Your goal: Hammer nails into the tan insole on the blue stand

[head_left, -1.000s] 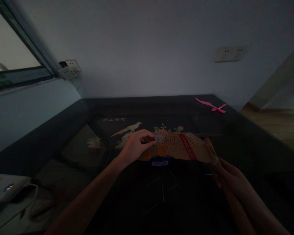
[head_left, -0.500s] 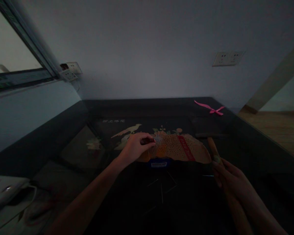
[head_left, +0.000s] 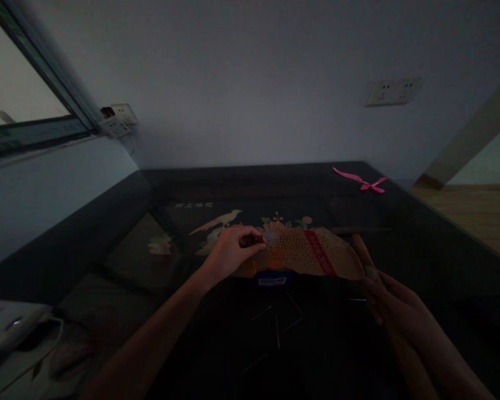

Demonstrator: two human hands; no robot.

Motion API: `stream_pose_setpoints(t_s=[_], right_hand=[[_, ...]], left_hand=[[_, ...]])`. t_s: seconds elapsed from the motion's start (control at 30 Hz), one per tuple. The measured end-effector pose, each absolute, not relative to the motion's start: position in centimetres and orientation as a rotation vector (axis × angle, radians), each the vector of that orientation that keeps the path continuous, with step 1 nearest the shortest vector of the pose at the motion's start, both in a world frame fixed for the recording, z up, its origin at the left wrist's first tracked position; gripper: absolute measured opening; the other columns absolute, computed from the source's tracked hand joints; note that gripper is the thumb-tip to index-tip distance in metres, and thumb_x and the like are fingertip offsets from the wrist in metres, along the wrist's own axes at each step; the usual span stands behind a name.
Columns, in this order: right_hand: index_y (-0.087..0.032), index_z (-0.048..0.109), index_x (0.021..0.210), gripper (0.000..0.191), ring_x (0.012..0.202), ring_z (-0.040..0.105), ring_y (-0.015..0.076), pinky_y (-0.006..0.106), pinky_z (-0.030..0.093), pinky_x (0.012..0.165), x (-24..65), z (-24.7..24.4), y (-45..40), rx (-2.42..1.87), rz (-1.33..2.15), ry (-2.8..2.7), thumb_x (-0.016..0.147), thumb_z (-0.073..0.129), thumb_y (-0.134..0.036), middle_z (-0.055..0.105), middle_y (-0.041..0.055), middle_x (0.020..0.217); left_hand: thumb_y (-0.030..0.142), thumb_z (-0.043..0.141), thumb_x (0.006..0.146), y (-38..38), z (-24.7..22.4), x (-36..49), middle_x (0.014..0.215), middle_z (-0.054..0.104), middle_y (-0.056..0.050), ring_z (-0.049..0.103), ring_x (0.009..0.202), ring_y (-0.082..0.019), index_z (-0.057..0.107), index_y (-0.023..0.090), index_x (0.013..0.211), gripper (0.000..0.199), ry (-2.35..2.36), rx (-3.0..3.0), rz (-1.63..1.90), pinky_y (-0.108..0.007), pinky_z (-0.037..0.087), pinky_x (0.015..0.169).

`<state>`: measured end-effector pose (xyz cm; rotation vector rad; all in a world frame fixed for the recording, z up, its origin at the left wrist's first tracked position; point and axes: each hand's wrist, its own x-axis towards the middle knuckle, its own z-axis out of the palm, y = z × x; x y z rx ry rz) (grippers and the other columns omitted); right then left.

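My left hand [head_left: 237,250] is closed in a pinch at the left part of a tan board [head_left: 295,250] dotted with many small holes; what it pinches is too small and dark to name. The board has a red strip with writing across its right part, and a blue box [head_left: 272,279] shows under its front edge. My right hand [head_left: 395,300] is wrapped round the wooden handle of a hammer [head_left: 361,248], whose dark head lies beyond the board's right end. Several thin nails [head_left: 277,331] are scattered on the dark table in front of the board.
A pink ribbon [head_left: 371,185] lies at the table's back right. On the left are a white device [head_left: 14,322] with a cable and a dark mouse-like object [head_left: 71,358]. Sockets [head_left: 395,91] are on the wall behind the dark table [head_left: 241,180].
The view has shifted slightly, so the board, ribbon and right socket sit a little differently. Both hands keep their grips, with no clear movement of their own.
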<state>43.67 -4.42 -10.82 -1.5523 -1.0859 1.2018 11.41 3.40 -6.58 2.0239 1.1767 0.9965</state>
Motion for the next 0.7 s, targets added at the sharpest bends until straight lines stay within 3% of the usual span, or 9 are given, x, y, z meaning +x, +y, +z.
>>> stream_pose_setpoints(t_s=[0.33, 0.7], right_hand=[[-0.02, 0.056, 0.062, 0.059, 0.035, 0.044, 0.0077, 0.023, 0.036, 0.036, 43.0, -9.5, -4.5, -1.56, 1.223, -1.052, 0.051, 0.075, -0.075, 0.05, -0.0054, 0.048], [-0.021, 0.056, 0.065, 0.054, 0.035, 0.044, 0.0087, 0.023, 0.036, 0.036, 42.9, -9.9, -4.4, -1.547, 1.229, -1.017, 0.053, 0.078, -0.068, 0.05, -0.0056, 0.048]], left_hand=[[0.025, 0.066, 0.082, 3.2, -6.1, 11.6, 0.08, 0.072, -0.003, 0.068, 0.074, -0.018, 0.069, 0.018, 0.082, 0.008, 1.202, 2.053, 0.992, -0.031, 0.056, 0.069], [0.022, 0.066, 0.082, 2.9, -5.6, 11.7, 0.076, 0.071, -0.002, 0.066, 0.07, -0.017, 0.07, 0.018, 0.081, 0.006, 1.208, 2.091, 0.981, -0.029, 0.053, 0.065]])
